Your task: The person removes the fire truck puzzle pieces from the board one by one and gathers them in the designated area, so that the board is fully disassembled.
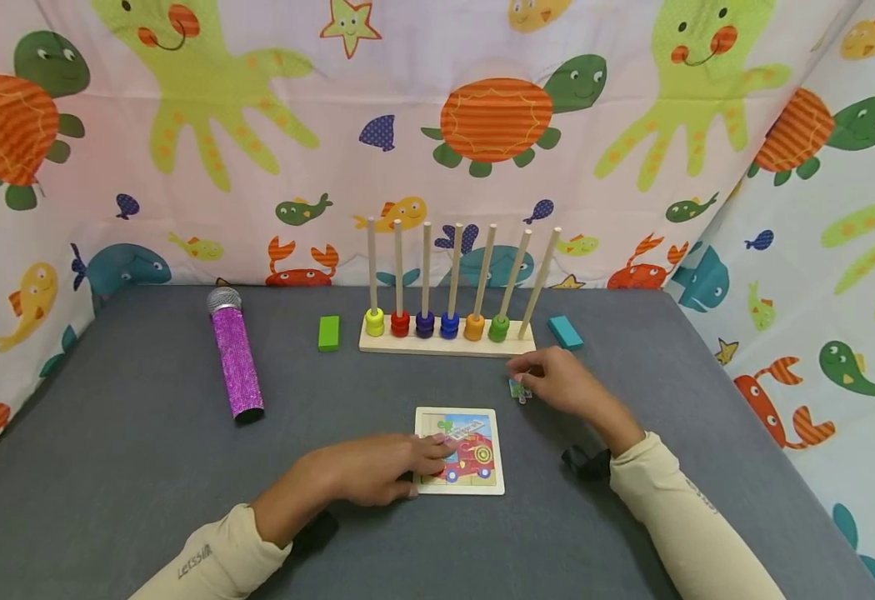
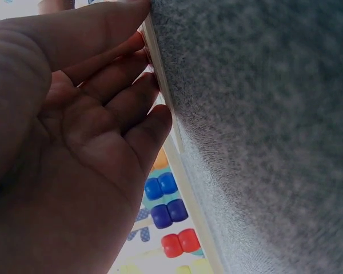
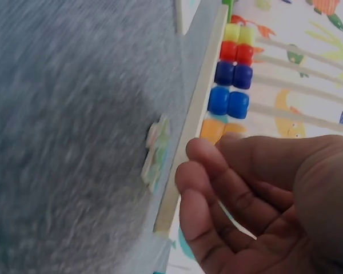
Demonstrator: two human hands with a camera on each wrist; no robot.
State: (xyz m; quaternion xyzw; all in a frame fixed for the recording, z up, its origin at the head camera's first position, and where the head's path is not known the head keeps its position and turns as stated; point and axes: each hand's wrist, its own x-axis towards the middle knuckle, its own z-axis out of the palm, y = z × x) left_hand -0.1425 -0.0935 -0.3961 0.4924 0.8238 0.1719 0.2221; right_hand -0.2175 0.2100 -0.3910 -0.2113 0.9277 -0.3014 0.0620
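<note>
I am resting my left hand (image 1: 377,468) on the left edge of the puzzle board (image 1: 462,451), fingers flat and pressing, I think so the board is not sliding on the gray table (image 1: 145,450). My right hand (image 1: 561,381) is hovering over a loose puzzle piece (image 1: 520,390), fingers loosely curled and apart, holding nothing. The piece is lying to the right of the board and far from me, just near the base of the bead rack (image 1: 447,340).

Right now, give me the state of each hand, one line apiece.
Left hand: open, straight fingers resting on the puzzle board.
Right hand: open, fingers loosely bent beside a loose puzzle piece, holding nothing.
</note>
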